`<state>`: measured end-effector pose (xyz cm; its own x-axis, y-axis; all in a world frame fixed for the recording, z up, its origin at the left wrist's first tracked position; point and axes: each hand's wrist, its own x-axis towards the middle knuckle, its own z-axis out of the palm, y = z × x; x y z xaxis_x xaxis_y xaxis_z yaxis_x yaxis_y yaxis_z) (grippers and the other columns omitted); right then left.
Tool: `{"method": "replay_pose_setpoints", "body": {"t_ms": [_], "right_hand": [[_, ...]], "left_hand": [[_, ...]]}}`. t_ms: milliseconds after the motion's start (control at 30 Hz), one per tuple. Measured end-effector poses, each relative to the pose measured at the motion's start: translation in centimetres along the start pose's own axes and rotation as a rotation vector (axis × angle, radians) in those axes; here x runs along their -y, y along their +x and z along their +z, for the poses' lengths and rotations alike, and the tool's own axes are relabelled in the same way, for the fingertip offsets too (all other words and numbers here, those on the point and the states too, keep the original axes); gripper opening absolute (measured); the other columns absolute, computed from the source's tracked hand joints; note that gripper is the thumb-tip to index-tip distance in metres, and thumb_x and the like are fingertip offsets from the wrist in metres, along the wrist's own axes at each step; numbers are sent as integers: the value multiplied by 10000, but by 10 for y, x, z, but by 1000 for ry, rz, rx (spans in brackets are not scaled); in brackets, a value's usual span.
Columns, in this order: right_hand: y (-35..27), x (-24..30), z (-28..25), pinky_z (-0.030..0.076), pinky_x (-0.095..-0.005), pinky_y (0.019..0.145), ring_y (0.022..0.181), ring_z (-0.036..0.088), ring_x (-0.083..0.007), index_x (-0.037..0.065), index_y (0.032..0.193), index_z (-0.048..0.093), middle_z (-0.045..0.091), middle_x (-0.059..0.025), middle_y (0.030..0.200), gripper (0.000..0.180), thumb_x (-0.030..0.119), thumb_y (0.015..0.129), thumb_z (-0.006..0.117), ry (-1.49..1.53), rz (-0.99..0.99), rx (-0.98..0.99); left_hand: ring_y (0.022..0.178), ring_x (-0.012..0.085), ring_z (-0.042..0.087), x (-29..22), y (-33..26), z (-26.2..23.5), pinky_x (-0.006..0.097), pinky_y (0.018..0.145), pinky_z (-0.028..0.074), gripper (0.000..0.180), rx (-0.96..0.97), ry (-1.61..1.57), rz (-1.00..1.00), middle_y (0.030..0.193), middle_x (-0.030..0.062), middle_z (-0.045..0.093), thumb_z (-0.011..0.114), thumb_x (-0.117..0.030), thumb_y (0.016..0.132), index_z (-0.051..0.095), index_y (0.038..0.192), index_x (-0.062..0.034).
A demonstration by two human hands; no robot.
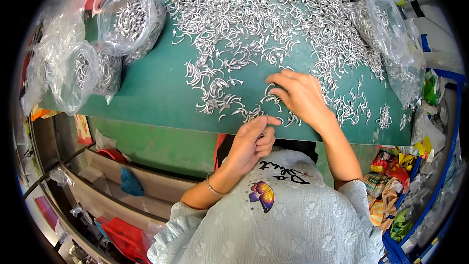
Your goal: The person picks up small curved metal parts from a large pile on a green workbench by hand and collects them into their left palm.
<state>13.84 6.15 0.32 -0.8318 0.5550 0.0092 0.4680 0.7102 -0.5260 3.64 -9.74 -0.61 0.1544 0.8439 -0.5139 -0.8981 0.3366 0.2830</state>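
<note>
A big heap of small curved silver metal hooks (254, 24) covers the green tabletop (156, 88). My right hand (300, 95) lies palm down on the hooks near the table's front edge, fingers bent and raking among them. My left hand (251, 142) hovers at the front edge, just below the right hand, its thumb and fingers pinched on a few of the small metal hooks. A thin bracelet circles my left wrist (211, 186).
Clear plastic bags full of the same hooks stand at the left (129, 19), at the far left (88, 71) and along the right side (386, 24). Under the table are shelves with a red tray (122, 237). Crumpled coloured wrappers (391, 186) lie at the lower right.
</note>
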Motion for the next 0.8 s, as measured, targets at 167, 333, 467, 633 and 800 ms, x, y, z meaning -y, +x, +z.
{"method": "replay_pose_setpoints", "body": {"t_ms": [167,333,467,633,800], "right_hand": [[7,-9,8,426,-368,549,618,555,-281,65,855,601,570,-90,730,67,102,817,643,28,22,-12],[-14,-35,-6,339,-228,495,590,420,-99,42,971,559,525,-6,777,98,104,899,582,1250,224,247],[-20,-29,-8,323,-205,500,697,428,-91,23,1169,475,482,-72,997,278,110,916,549,1898,256,200],[-11,-6,-1,413,-308,528,596,507,-209,64,955,610,550,-40,777,149,140,837,661,554,127,115],[-13,4,9,451,-400,583,662,593,-322,72,902,635,599,-101,770,144,138,786,687,-59,32,2]], "left_hand": [[511,50,232,2,-3,-2,199,434,216,300,-23,-26,-7,599,-49,273,379,-252,1024,536,1059,1],[515,48,236,2,-8,-7,200,439,222,292,-28,-59,19,603,-49,276,386,-241,1021,540,1045,6],[514,49,236,1,-10,-6,204,439,219,288,-45,-48,19,602,-48,276,391,-234,1018,543,1033,10],[505,48,226,4,-16,-8,208,436,206,292,-73,20,72,590,-54,265,396,-236,1017,547,1017,14],[486,44,207,6,-20,-11,212,424,182,294,-62,69,96,567,-62,247,401,-240,1015,554,1011,11]]}}
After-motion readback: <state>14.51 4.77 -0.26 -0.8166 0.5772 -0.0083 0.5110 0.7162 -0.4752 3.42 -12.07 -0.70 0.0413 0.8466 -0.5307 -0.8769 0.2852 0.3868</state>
